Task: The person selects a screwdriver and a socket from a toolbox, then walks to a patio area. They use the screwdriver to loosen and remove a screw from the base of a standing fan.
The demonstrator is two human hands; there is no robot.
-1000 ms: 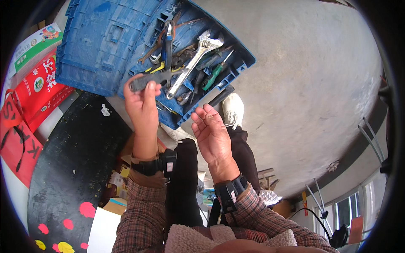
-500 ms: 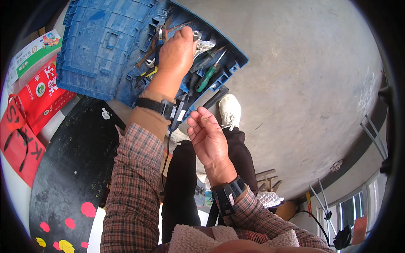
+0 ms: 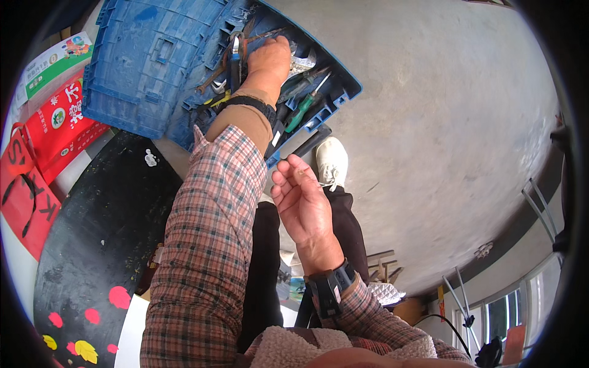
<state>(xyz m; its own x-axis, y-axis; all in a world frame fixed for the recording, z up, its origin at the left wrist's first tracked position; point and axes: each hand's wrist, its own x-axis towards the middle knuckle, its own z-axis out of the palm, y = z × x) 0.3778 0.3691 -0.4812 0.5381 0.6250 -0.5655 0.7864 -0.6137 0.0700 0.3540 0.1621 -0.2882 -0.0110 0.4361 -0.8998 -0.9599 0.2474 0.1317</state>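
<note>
Seen from above: left hand [image 3: 269, 56] reaching deep into an open blue toolbox [image 3: 153, 67], fingers curled down among the metal tools; whether anything is gripped cannot be told. A green-handled screwdriver [image 3: 302, 110] lying inside the toolbox, just right of that wrist. Right hand [image 3: 302, 205] below the toolbox, open, fingers loosely spread, holding nothing. White shoe [image 3: 331, 161] just below the toolbox's corner.
</note>
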